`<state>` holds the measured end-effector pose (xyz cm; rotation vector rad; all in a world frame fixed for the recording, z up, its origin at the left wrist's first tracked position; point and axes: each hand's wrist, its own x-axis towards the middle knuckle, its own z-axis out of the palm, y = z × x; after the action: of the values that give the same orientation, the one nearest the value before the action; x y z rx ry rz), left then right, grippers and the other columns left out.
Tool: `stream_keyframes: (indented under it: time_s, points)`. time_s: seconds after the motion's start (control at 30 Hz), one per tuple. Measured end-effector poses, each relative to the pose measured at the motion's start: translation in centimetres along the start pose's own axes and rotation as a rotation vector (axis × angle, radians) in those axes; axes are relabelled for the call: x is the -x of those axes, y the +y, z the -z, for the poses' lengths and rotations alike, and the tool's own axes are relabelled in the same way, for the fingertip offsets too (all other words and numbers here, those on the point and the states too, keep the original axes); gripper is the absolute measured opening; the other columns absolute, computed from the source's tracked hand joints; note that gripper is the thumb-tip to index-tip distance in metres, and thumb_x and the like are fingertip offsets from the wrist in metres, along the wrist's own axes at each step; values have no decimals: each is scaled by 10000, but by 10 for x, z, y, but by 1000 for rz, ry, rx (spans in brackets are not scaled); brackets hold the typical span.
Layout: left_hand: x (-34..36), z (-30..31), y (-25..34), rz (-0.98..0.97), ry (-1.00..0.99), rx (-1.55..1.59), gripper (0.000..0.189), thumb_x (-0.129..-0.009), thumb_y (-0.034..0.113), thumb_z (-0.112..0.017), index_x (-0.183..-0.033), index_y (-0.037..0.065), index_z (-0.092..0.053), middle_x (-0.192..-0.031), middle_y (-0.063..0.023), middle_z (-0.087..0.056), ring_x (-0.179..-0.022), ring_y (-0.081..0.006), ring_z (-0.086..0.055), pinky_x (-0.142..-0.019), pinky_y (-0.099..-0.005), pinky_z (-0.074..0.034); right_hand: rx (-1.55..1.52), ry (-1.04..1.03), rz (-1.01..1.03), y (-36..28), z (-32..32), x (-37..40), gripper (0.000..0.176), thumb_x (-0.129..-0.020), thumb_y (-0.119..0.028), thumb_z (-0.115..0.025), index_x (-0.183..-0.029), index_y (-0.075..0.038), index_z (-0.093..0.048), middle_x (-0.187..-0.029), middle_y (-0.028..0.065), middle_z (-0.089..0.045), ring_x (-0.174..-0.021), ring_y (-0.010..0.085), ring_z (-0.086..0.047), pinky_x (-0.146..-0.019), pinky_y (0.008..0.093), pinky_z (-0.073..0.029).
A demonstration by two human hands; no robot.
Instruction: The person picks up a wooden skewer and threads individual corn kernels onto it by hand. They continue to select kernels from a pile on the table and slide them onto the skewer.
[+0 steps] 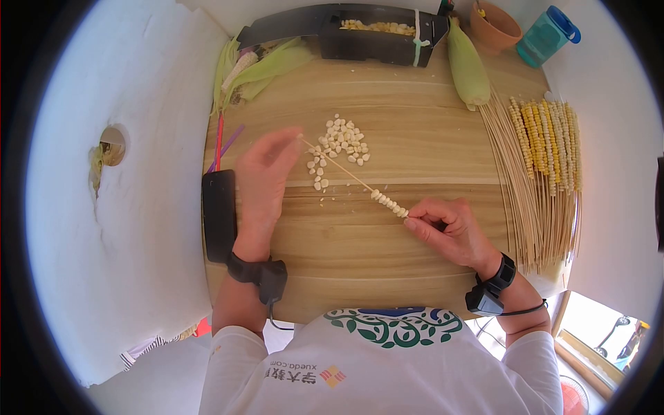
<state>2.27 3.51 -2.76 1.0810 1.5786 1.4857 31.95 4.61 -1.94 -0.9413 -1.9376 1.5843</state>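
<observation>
A thin wooden skewer (348,173) runs slantwise above the tabletop between my hands. Several pale corn kernels (389,203) are threaded on its lower right part. My right hand (446,228) pinches the skewer just beside those kernels. At the skewer's upper left tip, the fingers of my left hand (268,169) are brought together in a pinch. Whether a kernel sits between them is hidden, and that hand is slightly blurred. Close to the left fingertips lies a pile of loose corn kernels (339,140) on the wooden table (346,249).
Bare skewers (519,194) and kernel-filled skewers (546,142) lie at right. A husked corn ear (468,66), clay bowl (494,31) and blue cup (548,38) stand behind. A black container (332,45) holds kernels; husks (266,69) and a black phone (219,216) lie left.
</observation>
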Motion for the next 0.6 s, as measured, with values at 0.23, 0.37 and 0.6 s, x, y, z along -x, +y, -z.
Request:
stream_keyframes:
  time_s: [0.23, 0.37, 0.6]
  points:
    - [2, -2, -1, -53, 34, -60, 207, -865, -12, -672, -1071, -6, -679, -981, -36, -693, -867, -67, -602, -820, -199, -463, 7, -1, -7, -2, 0, 0, 90, -927, -98, -630, -904, -13, -612, -597, -8, -444, -540, 56, -364, -478, 236, -306]
    - [3, -3, -1, -56, 43, -70, 197, -870, -14, -668, -1067, -8, -678, -983, -35, -694, -865, -66, -605, -816, -197, -466, 2, -8, -22, -1, 0, 0, 88, -927, -97, -630, -903, -14, -613, -596, -7, -441, -540, 58, -365, -479, 238, -307]
    - [4, -3, -6, -97, 59, -126, 194, -873, -16, -664, -1066, -9, -678, -984, -39, -695, -878, -68, -613, -817, -196, -467, 18, -3, 8, 1, 0, 0, 81, -924, -94, -633, -905, -18, -613, -595, -10, -435, -540, 57, -364, -478, 237, -308]
